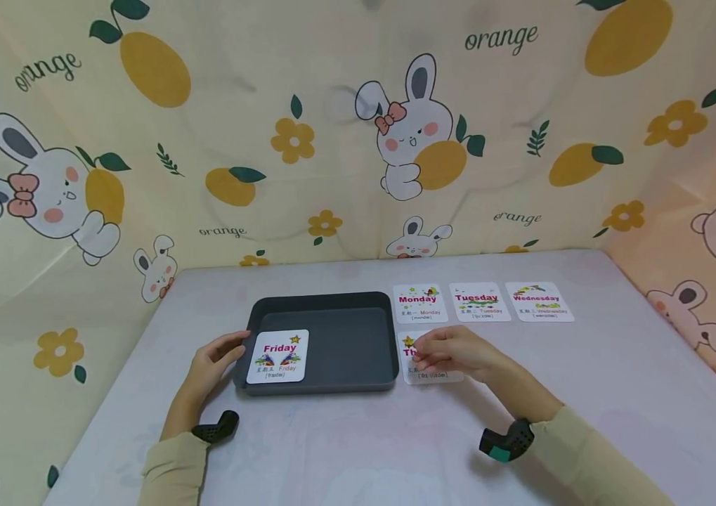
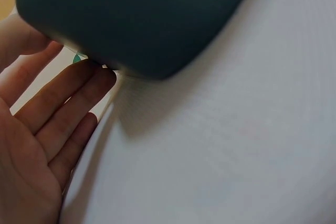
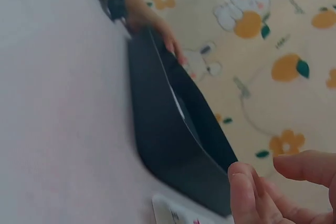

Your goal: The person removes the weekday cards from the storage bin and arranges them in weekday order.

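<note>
A dark grey tray [image 1: 345,351] lies on the table, with a white Friday card [image 1: 278,356] inside at its left end. The fingers of my left hand [image 1: 211,365] touch the tray's left wall; in the left wrist view, this hand [image 2: 58,114] has its fingers fairly straight against the tray's underside edge. To the right of the tray, my right hand [image 1: 455,351] hovers over a card [image 1: 433,376] whose visible letters begin "Th". Its fingers and thumb partly cover that card. In the right wrist view, thumb and fingertips stand apart on this hand [image 3: 283,198], with nothing between them.
Behind the right hand, a row of white cards reads Monday [image 1: 421,309], Tuesday [image 1: 479,308] and Wednesday [image 1: 539,308]. They lie flat on the pale table [image 1: 345,450]. A patterned cloth [image 1: 345,56] with rabbits and oranges hangs behind the table's far edge.
</note>
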`<state>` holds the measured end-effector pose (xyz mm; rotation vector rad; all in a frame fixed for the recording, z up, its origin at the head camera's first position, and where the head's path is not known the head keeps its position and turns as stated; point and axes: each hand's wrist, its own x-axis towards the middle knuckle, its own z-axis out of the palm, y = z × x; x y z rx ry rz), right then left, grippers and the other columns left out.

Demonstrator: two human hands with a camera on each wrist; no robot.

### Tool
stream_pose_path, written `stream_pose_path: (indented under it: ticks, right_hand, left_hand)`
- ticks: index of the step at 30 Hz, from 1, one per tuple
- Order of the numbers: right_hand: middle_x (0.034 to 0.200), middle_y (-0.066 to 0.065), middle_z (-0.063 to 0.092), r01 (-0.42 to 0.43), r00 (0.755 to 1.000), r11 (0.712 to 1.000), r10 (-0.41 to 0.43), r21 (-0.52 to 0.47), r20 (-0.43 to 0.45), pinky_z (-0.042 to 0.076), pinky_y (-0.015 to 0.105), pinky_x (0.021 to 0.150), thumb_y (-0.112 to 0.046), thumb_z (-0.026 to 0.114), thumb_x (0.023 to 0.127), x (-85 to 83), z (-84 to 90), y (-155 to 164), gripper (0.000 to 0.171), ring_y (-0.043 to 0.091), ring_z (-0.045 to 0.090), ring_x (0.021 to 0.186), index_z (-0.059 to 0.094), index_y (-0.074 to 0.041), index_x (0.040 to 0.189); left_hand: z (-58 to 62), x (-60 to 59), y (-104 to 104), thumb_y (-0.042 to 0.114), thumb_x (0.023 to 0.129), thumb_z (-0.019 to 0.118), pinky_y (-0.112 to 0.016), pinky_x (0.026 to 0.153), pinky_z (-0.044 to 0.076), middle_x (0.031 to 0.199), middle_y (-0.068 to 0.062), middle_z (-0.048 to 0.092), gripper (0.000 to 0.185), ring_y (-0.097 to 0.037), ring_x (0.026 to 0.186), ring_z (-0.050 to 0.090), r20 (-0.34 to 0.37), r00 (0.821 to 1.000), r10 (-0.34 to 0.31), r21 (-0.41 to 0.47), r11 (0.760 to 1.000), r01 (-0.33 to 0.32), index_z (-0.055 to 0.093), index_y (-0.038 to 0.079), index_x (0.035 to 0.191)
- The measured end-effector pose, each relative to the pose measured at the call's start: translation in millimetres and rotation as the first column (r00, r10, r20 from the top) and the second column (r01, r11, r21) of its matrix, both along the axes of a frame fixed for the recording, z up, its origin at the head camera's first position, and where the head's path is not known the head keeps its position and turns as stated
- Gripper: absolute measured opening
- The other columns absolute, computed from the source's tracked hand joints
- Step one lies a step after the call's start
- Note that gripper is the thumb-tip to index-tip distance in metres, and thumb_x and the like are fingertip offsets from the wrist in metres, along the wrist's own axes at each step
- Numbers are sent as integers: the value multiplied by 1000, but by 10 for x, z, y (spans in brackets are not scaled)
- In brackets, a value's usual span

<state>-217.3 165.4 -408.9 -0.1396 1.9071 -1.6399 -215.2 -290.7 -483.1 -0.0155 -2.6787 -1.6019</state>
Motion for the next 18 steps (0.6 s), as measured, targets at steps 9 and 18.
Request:
stream_pose_path:
  ticks: [9, 18]
  right_hand:
    - [84, 0, 73, -51, 998, 997, 54, -58, 36, 60, 23, 72, -16, 60, 94, 39, 56, -298, 43, 8, 70, 73, 53, 16, 121]
    - [85, 1, 72, -59, 995, 993, 66, -98, 69, 59, 22, 72, -13, 58, 95, 37, 39, -602, 41, 9, 70, 75, 51, 16, 122]
  left_hand:
    - [15, 8, -14, 32, 97, 57, 2, 90, 36, 143, -14, 53, 43, 24, 107, 45, -1, 1000, -10, 9, 1000, 10, 55, 11, 134]
    - [16, 0, -24, 30, 96, 58, 0, 91, 38, 142, -17, 54, 43, 23, 106, 47, -21, 999, -33, 33, 999, 33, 56, 8, 133]
